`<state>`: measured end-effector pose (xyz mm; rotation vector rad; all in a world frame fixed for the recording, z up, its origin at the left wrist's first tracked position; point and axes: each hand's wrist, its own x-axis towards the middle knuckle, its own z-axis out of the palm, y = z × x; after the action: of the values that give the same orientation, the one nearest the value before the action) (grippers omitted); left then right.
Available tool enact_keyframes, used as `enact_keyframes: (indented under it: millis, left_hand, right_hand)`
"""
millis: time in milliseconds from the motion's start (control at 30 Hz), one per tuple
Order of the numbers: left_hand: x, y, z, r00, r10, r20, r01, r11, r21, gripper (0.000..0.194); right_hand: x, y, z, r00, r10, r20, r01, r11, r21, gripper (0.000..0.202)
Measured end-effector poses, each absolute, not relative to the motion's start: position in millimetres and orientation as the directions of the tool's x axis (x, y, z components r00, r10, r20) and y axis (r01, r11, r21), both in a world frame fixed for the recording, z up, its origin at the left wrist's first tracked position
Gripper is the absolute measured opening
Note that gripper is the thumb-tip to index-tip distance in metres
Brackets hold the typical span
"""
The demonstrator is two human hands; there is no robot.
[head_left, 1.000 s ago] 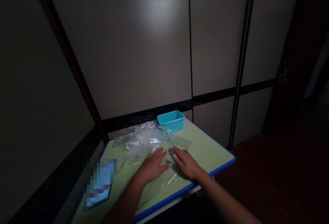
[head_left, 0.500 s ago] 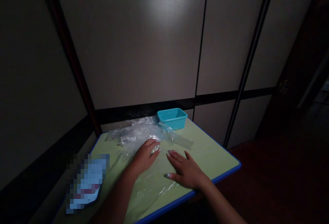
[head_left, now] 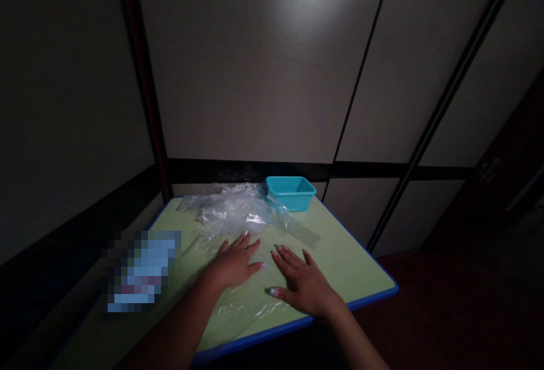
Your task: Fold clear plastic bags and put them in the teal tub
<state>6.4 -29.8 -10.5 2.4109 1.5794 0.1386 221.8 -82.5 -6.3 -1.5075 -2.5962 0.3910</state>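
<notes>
A clear plastic bag or sheet (head_left: 238, 208) lies crumpled toward the back of the green table (head_left: 348, 256), and a thin flat part of it spreads toward the front edge. My left hand (head_left: 238, 262) rests on the flat plastic with its fingers apart. Beside it, my right hand (head_left: 304, 282) lies palm down, fingers stretched out, at the right side of the plastic. Neither hand holds anything. Behind them a turquoise plastic basket (head_left: 293, 194) stands at the back edge, touching the crumpled plastic.
A blurred-out flat object (head_left: 148, 268) lies at the table's left side. Panelled doors (head_left: 255, 75) rise directly behind the table. The table has a blue edge, and a dark red floor (head_left: 408, 307) shows to the right.
My left hand has spread its fingers and laid them flatter on the plastic. My right hand has hardly moved. The camera view has turned slightly.
</notes>
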Motion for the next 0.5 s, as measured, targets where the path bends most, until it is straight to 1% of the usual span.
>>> enact_keyframes:
  millis: [67, 133, 167, 233, 300, 367, 433, 500]
  left_hand:
    - [3, -29, -6, 0.312, 0.950, -0.033, 0.927, -0.296, 0.231, 0.067]
    - [2, -29, -1, 0.219, 0.975, 0.050, 0.953, -0.224, 0.206, 0.064]
    - [3, -30, 1, 0.202, 0.975, 0.093, 0.953, -0.217, 0.211, 0.063]
    - [5, -32, 4, 0.257, 0.955, 0.150, 0.923, -0.289, 0.255, 0.061]
    - [8, -35, 5, 0.410, 0.899, 0.157, 0.845, -0.439, 0.305, 0.062]
    - [10, -38, 4, 0.561, 0.817, 0.132, 0.751, -0.570, 0.334, 0.066]
    - [10, -39, 2, 0.615, 0.784, 0.089, 0.720, -0.604, 0.342, 0.073]
    - [7, -37, -1, 0.591, 0.805, 0.059, 0.750, -0.574, 0.329, 0.080]
  right_hand:
    - [223, -83, -7, -0.515, 0.857, -0.025, 0.828, 0.490, -0.273, 0.077]
    - [224, -83, -9, -0.521, 0.853, -0.018, 0.824, 0.498, -0.269, 0.077]
    - [224, -82, -10, -0.519, 0.854, -0.014, 0.825, 0.497, -0.269, 0.077]
    - [223, -82, -11, -0.505, 0.863, -0.005, 0.832, 0.485, -0.270, 0.079]
    - [222, -82, -12, -0.486, 0.874, 0.002, 0.840, 0.468, -0.275, 0.081]
    - [222, -82, -12, -0.473, 0.881, 0.017, 0.841, 0.457, -0.289, 0.083]
    - [224, -82, -12, -0.463, 0.885, 0.050, 0.834, 0.454, -0.314, 0.084]
    - [227, -83, -12, -0.450, 0.888, 0.093, 0.820, 0.452, -0.350, 0.082]
